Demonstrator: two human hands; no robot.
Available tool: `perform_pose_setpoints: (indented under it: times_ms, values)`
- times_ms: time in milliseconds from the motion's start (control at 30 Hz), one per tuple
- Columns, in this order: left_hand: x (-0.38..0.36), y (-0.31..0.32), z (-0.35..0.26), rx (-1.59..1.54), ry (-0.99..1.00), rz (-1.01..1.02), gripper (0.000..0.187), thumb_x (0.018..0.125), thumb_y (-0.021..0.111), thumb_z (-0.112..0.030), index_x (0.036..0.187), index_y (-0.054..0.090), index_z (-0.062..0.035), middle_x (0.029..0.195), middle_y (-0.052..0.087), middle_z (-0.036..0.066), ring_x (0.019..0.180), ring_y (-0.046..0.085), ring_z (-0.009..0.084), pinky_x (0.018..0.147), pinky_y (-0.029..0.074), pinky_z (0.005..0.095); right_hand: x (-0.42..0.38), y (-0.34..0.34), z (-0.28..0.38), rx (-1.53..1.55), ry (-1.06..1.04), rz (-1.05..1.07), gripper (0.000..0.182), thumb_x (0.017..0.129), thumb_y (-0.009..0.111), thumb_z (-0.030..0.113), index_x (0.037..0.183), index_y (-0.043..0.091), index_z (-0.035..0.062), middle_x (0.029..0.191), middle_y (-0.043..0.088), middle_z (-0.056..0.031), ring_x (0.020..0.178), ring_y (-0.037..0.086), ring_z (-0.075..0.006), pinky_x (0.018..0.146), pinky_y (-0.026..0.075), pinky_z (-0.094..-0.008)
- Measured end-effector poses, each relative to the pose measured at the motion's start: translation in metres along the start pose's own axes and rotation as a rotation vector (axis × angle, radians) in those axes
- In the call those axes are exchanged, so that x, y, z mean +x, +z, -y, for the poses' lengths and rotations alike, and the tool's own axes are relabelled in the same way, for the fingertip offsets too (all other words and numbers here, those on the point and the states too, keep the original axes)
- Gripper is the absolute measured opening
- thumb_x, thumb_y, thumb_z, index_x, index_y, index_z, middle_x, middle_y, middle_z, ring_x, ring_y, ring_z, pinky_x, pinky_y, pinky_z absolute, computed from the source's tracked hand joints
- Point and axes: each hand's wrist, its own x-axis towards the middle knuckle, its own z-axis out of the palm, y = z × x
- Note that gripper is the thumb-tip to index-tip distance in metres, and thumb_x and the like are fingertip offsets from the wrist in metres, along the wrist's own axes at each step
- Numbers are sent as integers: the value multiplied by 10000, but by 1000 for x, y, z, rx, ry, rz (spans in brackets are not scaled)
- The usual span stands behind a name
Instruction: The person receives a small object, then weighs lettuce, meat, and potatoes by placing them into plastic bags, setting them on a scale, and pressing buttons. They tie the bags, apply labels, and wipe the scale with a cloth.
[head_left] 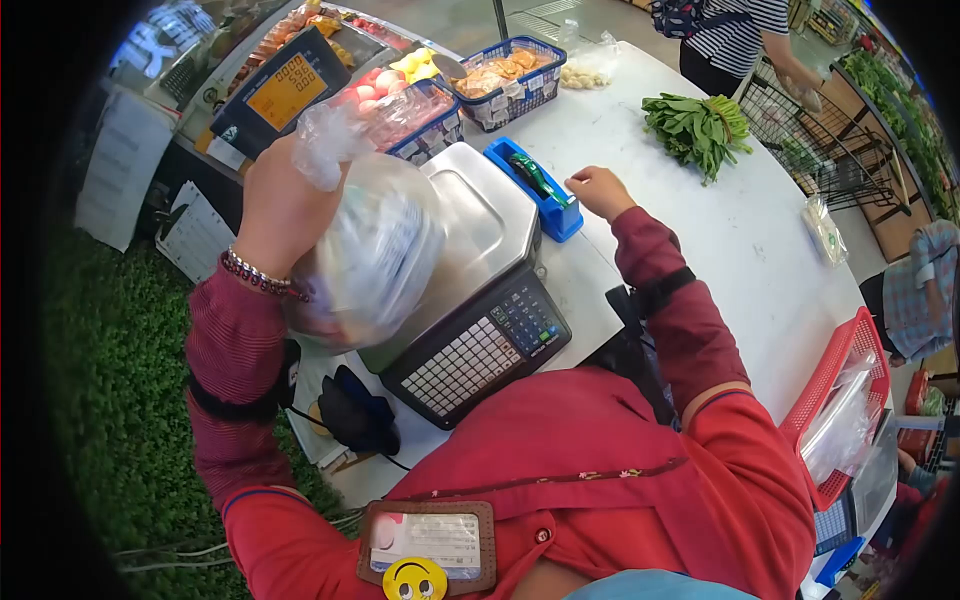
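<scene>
A clear plastic bag [375, 255] hangs from my left hand [285, 205], which is closed around its gathered neck. The bag is blurred, and what it contains is hard to make out. It hangs at the left side of a weighing scale with a metal pan [485, 205] and keypad [480, 350]. Beyond the pan stands a blue tape dispenser [560, 222] with a green roll of tape [535, 175]. My right hand [605, 195] is at the dispenser's near end, fingers pinched together; anything between them is too small to name.
Blue baskets [510, 85] of packed food stand behind the scale, near its display [285, 90]. Leafy greens [697, 130] and a small bag [590, 70] lie on the white counter [700, 230]. A red basket [800, 420] holds plastic bags at right. A person in stripes [725, 45] stands beyond.
</scene>
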Motion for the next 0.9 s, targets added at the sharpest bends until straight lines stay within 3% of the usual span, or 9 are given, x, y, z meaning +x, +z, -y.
perform_pose_setpoints:
  times_ms: [133, 267, 367, 467, 567, 600, 767, 833, 900]
  values:
    - [2, 29, 30, -376, 22, -283, 279, 916, 569, -284, 937, 615, -10, 791, 634, 38, 717, 604, 177, 658, 466, 307, 24, 26, -6, -86, 182, 295, 390, 794, 654, 337, 974, 681, -8, 896, 678, -146, 817, 625, -209, 737, 485, -317]
    - [-19, 34, 30, -1024, -597, 59, 277, 910, 595, -329, 748, 526, -115, 674, 479, -39, 605, 439, 36, 570, 351, 190, 10, 18, -16, 163, 208, 176, 360, 777, 648, 363, 937, 703, 46, 835, 685, -106, 815, 618, -181, 737, 471, -340]
    - [-30, 52, 28, -1229, -629, -67, 267, 926, 576, -327, 809, 564, -87, 700, 496, -37, 650, 463, 50, 617, 371, 196, -51, -13, 14, -76, 272, 0, 252, 762, 626, 369, 870, 731, 167, 827, 702, -31, 830, 644, -189, 844, 413, -426]
    - [-29, 55, 8, -1267, -498, -143, 265, 940, 560, -281, 978, 616, -25, 725, 520, -40, 688, 480, 52, 638, 381, 198, -55, 4, -20, -65, 325, 190, 212, 786, 594, 333, 832, 721, 169, 826, 703, -26, 830, 641, -200, 966, 255, -533]
    - [-21, 59, 11, -1087, -371, -159, 275, 937, 566, -249, 1054, 632, -9, 774, 556, -35, 715, 495, 47, 661, 404, 203, -47, 14, -49, -1038, 225, -106, 240, 801, 607, 334, 887, 705, 133, 819, 694, -36, 820, 641, -203, 855, 415, -411]
    - [-18, 59, 15, -994, -348, -169, 280, 935, 569, -241, 1072, 635, -7, 792, 569, -33, 724, 502, 46, 670, 415, 205, -39, 10, -55, -972, 221, -60, 268, 811, 590, 343, 884, 697, 109, 843, 688, -69, 792, 646, -250, 748, 463, -403]
    - [-2, 73, 28, -1212, -492, -183, 290, 917, 594, -268, 1051, 639, -15, 871, 630, 8, 775, 581, 72, 707, 482, 220, -31, -46, 114, -31, -490, 126, 179, 866, 590, 198, 840, 650, 31, 744, 638, -85, 680, 598, -213, 606, 453, -313]
    - [3, 81, 28, -1385, -532, -200, 317, 909, 603, -296, 996, 641, 6, 833, 636, 25, 731, 597, 90, 669, 489, 218, -36, -55, 193, 58, -965, 130, 138, 867, 611, 156, 832, 634, 24, 708, 611, -74, 618, 551, -201, 550, 423, -265]
    - [4, 78, 24, -1423, -508, -198, 314, 918, 586, -309, 998, 632, -9, 839, 633, 22, 732, 599, 91, 662, 490, 217, -34, -41, 243, 21, -1195, 128, 154, 841, 650, 210, 849, 651, 56, 712, 605, -66, 677, 563, -204, 668, 430, -312]
